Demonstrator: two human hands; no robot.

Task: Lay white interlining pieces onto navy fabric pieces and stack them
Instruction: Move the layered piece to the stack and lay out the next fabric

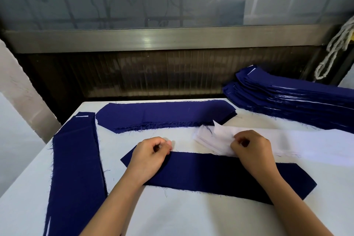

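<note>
Navy piece (220,174) kept flat on the bench (191,216) under the left hand (151,155), fingers curled at its far edge (grip indiscernible), while the top interlining piece (222,132) is pinched off the white pile (306,143) by the right hand (251,149) for overlay

Bare tabletop (191,220) lies open at lower centre and lower right. A narrow clear strip crosses the middle, between the single navy piece (210,174) and the low navy stack (164,115) above it. The long navy stack (76,159) blocks the left; the white interlining pile (297,143) and tall navy heap (297,99) fill the right, and a dark wall (153,74) closes the back.
</note>
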